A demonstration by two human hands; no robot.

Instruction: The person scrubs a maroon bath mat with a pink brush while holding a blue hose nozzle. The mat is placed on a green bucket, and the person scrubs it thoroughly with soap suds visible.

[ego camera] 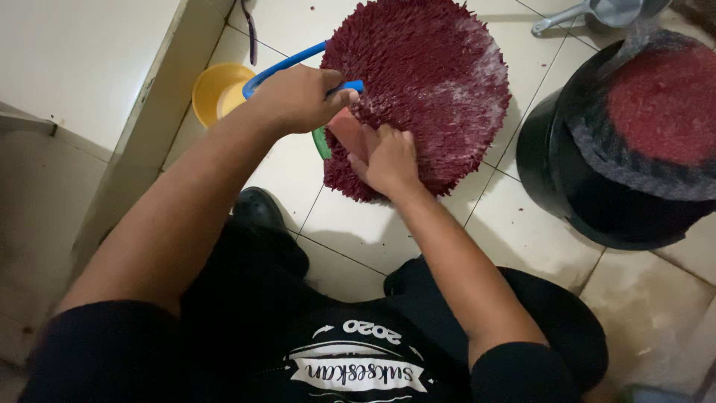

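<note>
A shaggy dark red round mat (425,82) lies on the white tiled floor, with pale soap suds on its right side. My left hand (298,97) is closed around a blue-handled brush (287,67) whose head rests on the mat's left edge. My right hand (388,160) grips the mat's near edge, fingers dug into the pile, lifting it a little so that a pinkish underside shows. A green strip (321,143) peeks out under the mat beside my hands.
A yellow bowl (216,91) sits left of the mat by a tiled wall ledge (142,112). A black bucket (589,186) at the right carries another grey-and-red mat (656,112) draped over it. A grey scoop (597,13) lies at the top. My black-clad knees fill the bottom.
</note>
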